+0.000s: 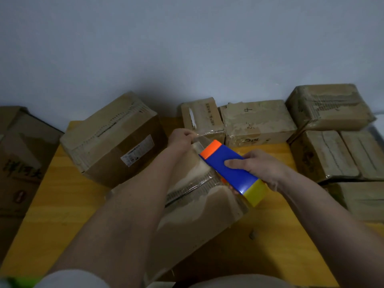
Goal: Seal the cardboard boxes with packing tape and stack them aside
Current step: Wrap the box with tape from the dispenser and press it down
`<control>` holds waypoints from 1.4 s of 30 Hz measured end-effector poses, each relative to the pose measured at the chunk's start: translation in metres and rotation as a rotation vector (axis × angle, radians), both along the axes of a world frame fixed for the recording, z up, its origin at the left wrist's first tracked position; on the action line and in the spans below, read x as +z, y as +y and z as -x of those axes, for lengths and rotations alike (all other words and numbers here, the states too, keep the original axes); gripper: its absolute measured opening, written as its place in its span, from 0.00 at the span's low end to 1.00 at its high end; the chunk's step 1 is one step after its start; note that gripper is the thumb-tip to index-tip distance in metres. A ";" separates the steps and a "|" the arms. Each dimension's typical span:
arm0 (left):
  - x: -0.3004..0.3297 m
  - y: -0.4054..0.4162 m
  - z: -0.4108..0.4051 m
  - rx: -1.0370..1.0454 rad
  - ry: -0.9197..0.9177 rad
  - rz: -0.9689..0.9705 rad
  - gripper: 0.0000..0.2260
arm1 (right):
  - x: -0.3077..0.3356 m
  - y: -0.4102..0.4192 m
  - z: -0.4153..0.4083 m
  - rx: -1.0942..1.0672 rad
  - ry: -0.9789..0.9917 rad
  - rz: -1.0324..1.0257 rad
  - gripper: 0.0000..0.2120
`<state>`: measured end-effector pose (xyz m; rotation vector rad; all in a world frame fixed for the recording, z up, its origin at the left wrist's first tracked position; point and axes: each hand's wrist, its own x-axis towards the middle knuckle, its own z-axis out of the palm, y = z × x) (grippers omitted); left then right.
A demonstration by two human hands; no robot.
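**Tape drawn across the box**

Your right hand (254, 167) grips the blue tape dispenser (232, 171) over the cardboard box (197, 215) on the yellow counter (62, 194). Your left hand (180, 138) pinches the clear tape (202, 142) end at the box's far edge.

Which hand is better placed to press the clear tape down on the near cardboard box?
Probably left. The left hand already pinches the clear tape's end above the near cardboard box; the right hand grips the blue dispenser.
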<state>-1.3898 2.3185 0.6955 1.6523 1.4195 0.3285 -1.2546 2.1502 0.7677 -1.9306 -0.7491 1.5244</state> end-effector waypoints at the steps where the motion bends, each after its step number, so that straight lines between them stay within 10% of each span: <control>1: -0.005 0.002 -0.001 0.002 0.002 -0.001 0.09 | -0.001 0.003 0.000 -0.001 -0.007 0.009 0.18; 14: -0.024 0.022 -0.012 0.106 0.209 0.225 0.14 | -0.002 0.018 0.000 0.013 -0.030 0.080 0.23; 19: -0.018 0.013 0.004 0.191 0.340 -0.199 0.18 | -0.002 0.016 -0.001 0.017 -0.012 0.076 0.24; 23: -0.029 -0.014 0.006 -0.086 0.145 -0.286 0.11 | -0.003 0.014 -0.001 0.011 0.001 0.055 0.22; 28: -0.024 -0.007 0.009 -0.287 0.497 -0.279 0.14 | -0.002 0.013 -0.002 0.016 0.067 0.038 0.22; 34: -0.033 -0.037 0.033 -0.711 0.426 -0.504 0.23 | -0.003 0.009 0.000 -0.006 0.066 0.007 0.24; 42: -0.037 -0.033 0.033 -0.727 0.590 -0.420 0.23 | -0.004 -0.018 0.003 -0.001 -0.052 -0.022 0.16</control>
